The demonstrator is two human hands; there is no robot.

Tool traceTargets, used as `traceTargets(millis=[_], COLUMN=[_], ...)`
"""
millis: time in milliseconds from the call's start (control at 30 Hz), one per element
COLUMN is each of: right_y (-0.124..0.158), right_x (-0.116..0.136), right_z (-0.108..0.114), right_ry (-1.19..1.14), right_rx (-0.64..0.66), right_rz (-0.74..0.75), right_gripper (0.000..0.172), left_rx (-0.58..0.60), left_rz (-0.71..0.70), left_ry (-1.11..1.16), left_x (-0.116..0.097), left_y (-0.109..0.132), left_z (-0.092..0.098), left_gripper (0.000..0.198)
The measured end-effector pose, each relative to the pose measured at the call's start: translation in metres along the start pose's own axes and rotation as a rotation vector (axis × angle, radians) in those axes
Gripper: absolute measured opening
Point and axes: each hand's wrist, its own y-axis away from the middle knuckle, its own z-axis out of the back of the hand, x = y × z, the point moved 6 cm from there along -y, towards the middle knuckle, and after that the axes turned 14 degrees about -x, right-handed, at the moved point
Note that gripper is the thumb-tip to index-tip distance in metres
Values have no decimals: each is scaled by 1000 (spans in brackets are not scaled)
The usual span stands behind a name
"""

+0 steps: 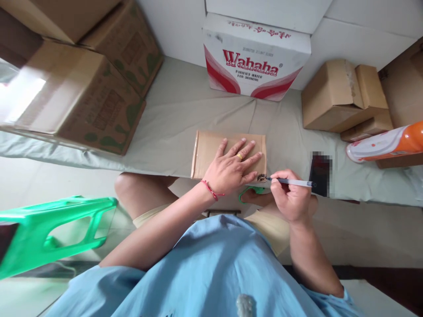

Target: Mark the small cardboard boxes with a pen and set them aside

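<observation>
Beyond the left hand [229, 168] on cardboard [207, 152] stands a Wahaha carton [253, 61], contents hidden.

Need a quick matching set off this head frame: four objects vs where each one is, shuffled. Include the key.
Column 1
1. Flat tan cardboard box
2. Slim pen with a translucent barrel
3. White carton with red printing
4. Bright green plastic stool

Column 2
A. In the grip of the right hand
B. Low at the left edge of the view
C. Under the spread left hand
D. At the back of the grey-green cloth

Pairs: 1-C, 2-A, 3-D, 4-B
</observation>
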Motion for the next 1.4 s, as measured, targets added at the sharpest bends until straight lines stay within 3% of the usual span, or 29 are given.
traceTargets(millis=[300,500,767,1400], right_y=[-1,2,1,0], right_x=[5,4,6,6], right_z=[8,-1,4,11], right_ry=[29,-50,67,42], right_rx=[-19,28,-11,-36], right_rz=[4,-39,78,57], right_gripper=[10,12,12,12], left_rx=[16,8,3,20], left_rz=[4,6,7,11], left_ry=[13,15,20,31], left_x=[-1,-1,-1,-2], left_y=[-1,-1,-1,-1], left_z=[2,4,3,4], left_gripper=[59,57,57,57])
